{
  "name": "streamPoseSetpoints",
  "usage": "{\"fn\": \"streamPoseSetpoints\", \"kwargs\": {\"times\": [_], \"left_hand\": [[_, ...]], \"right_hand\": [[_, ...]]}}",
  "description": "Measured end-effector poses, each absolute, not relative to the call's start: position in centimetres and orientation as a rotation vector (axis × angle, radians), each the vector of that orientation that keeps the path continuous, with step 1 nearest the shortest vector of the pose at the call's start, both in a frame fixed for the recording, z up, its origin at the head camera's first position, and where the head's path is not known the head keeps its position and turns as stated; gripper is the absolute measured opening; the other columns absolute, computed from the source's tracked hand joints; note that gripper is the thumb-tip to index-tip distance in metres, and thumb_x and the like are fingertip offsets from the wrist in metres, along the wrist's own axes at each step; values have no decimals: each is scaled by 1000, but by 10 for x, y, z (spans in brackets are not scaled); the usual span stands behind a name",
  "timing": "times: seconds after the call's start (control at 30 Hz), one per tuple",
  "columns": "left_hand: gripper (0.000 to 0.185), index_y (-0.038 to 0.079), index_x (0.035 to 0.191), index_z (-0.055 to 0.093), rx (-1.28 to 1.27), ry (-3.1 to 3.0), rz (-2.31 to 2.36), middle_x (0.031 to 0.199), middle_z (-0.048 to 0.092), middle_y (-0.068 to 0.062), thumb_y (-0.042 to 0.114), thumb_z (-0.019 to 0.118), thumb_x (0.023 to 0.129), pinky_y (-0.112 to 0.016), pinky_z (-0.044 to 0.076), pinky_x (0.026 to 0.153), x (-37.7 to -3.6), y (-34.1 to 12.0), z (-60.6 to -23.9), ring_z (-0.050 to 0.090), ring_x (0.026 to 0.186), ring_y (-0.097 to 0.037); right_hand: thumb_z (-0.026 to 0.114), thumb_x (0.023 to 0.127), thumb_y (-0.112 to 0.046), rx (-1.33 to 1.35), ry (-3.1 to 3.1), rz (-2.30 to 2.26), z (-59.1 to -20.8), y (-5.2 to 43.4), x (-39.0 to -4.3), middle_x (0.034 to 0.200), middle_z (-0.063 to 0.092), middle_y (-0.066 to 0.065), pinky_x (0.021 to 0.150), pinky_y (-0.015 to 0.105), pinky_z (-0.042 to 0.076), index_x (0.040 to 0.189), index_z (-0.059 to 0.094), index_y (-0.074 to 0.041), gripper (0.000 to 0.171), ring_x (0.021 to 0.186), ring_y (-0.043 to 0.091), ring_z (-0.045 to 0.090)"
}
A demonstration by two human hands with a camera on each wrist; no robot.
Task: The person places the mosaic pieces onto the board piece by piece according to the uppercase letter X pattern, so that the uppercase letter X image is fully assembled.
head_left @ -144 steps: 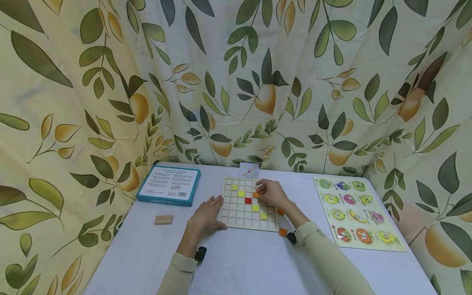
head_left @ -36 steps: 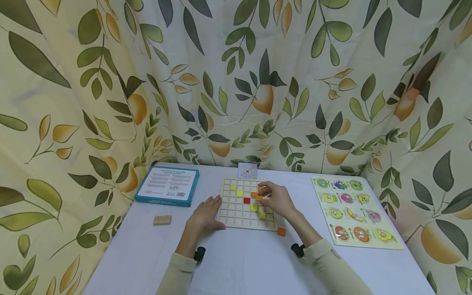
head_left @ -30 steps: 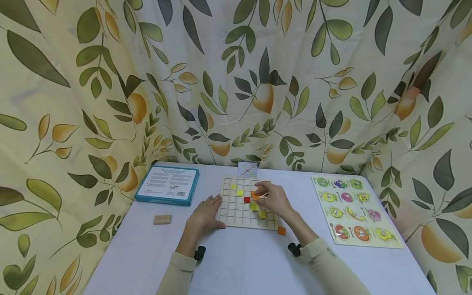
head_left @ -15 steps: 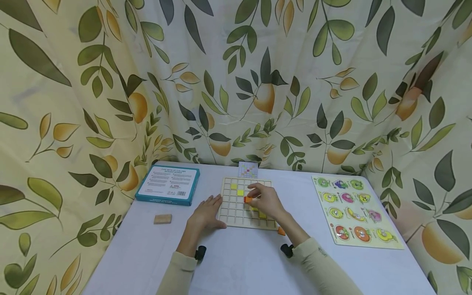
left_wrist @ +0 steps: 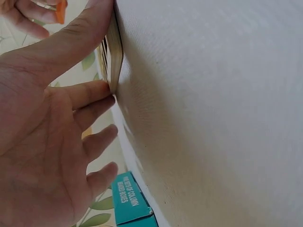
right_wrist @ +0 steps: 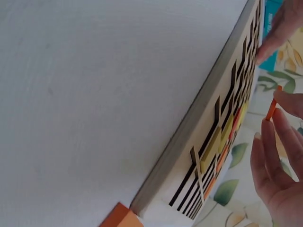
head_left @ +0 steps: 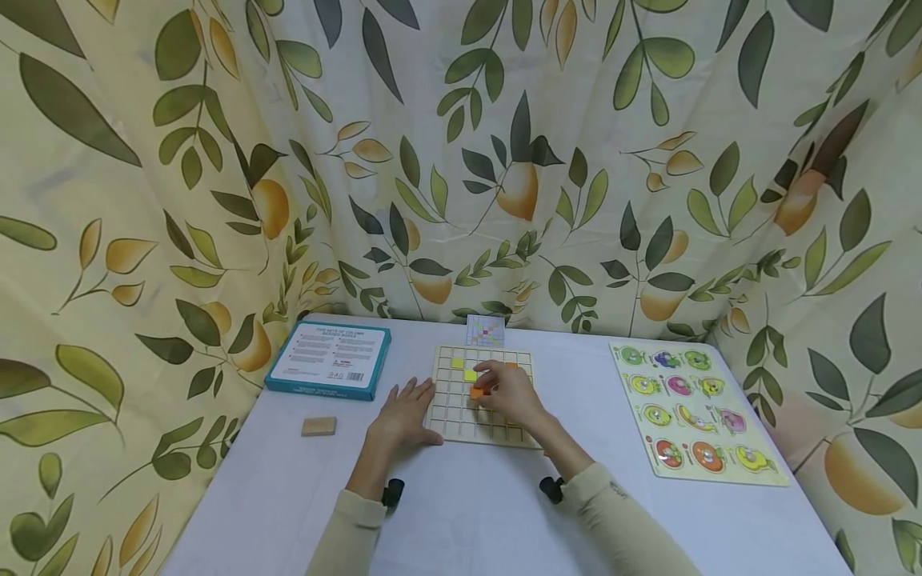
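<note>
My right hand (head_left: 513, 394) pinches a small orange tile (head_left: 477, 393) between thumb and fingertips, above the middle of a wooden grid board (head_left: 450, 412). The right wrist view shows this tile (right_wrist: 273, 104) held on edge, apart from the board. My left hand (head_left: 403, 414) rests at the board's left edge, its thumb and index finger touching the side (left_wrist: 113, 56) and the other fingers spread. Yellow tiles (head_left: 458, 363) and another orange tile (head_left: 511, 366) sit in grid cells. A red tile (right_wrist: 236, 118) shows in the right wrist view. My right hand hides several cells.
Behind the board is a small colour pattern card (head_left: 486, 330). A teal-edged box (head_left: 329, 358) and a wooden block (head_left: 319, 426) lie to the left. At right lies a fruit picture board (head_left: 691, 416). One loose orange tile (right_wrist: 119, 216) lies by the board's near corner.
My right hand has moved left and slightly nearer across the board, carrying the orange tile. One of two loose orange tiles has left the board's right side. My left hand stays put.
</note>
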State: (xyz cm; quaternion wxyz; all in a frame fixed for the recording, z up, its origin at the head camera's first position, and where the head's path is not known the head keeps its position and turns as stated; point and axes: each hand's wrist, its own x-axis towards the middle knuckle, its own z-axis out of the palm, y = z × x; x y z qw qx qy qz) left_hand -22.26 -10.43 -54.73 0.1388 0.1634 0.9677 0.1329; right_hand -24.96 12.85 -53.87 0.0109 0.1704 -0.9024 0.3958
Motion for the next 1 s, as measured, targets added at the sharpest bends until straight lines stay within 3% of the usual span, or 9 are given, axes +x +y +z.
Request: {"fn": "streamPoseSetpoints", "kwargs": {"times": [0.57,1.0], "left_hand": [[103,11,154,31,473,2801,384,161,26,-5,52,81,73,-55,10,120,-221,-104,-544,14,150,-31],[104,12,154,30,470,2796,397,161,25,-5,51,81,73,-55,10,120,-220,-104,-543,13,150,-31]], "right_hand": [[84,73,-6,545,-2945,1080,-547,113,-253,88,73,-5,77,32,55,118,66,-10,49,79,7,65],[83,72,-3,577,-2922,1048,-555,115,-257,87,74,-4,76,33,56,115,67,-7,46,79,8,67]]}}
